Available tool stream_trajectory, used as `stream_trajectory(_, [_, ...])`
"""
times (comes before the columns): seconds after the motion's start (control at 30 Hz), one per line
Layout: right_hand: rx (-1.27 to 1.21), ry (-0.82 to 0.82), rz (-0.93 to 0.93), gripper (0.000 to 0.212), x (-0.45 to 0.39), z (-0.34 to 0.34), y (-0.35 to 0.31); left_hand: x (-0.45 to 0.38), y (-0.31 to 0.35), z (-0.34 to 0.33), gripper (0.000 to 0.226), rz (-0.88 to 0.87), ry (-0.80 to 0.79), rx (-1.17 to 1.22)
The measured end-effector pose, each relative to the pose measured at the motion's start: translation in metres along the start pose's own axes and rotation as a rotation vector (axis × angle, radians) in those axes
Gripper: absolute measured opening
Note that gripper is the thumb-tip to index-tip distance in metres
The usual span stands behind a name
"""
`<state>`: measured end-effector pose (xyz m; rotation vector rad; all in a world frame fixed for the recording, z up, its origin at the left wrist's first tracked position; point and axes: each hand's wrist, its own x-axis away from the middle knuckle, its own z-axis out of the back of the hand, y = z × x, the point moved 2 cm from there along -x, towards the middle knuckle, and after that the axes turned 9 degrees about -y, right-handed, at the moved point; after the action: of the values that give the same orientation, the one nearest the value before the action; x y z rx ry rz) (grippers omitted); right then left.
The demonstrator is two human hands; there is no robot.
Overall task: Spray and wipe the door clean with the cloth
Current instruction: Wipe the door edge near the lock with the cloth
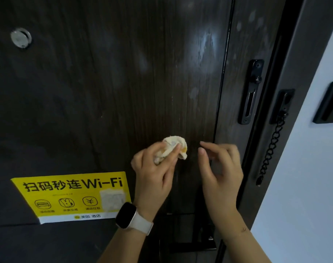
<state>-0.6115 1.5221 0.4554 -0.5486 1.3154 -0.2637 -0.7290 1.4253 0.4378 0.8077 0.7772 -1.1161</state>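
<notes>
I'm looking at the door (104,92) head-on: dark wood grain, fills most of the view. Pale smeared wet patches on its upper right part, more blotches on the frame strip right of the vertical groove.

Left hand (154,168) is up in front of the door at centre. Its grip is curled round the cloth (174,148), a small bunched cream wad with a yellow-orange spot on its right side. Index finger lies across the front of the wad. Cloth sits against or just in front of the door panel; I can't tell whether it's touching. White-strapped smartwatch (126,215) on that wrist, dark screen.

Right hand (220,168) hangs just right of the cloth, apart from it. Fingers loosely bent, tips pointing left toward the wad, grip holding nothing.

Yellow Wi-Fi sticker (72,196) on the door at lower left, just left of the left wrist, with black text, three icons and a blurred square code. Round metal peephole (21,37) at upper left.

Right side: black slide latch plate (251,92) on the door edge, black door chain (272,145) hanging down from its mount on the frame. White wall (304,186) at far right, dark wall panel (329,103) mounted on it. Dark lock body low on the door between my forearms, mostly hidden.
</notes>
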Motion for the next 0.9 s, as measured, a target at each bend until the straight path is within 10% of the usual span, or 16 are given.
stream_trajectory(0.33, [-0.372, 0.009, -0.28, 0.023, 0.012, -0.051, -0.021, 0.012, -0.016, 0.031, 0.024, 0.083, -0.097, 0.42])
stream_trajectory(0.7, [0.13, 0.137, 0.018, 0.016, 0.047, -0.077, 0.006, 0.017, -0.075, 0.028, 0.073, 0.11, -0.127, -0.151])
stream_trajectory(0.9, [0.171, 0.048, -0.138, 0.021, 0.115, -0.079, 0.027, 0.017, -0.08, 0.025, 0.091, 0.066, -0.176, -0.333])
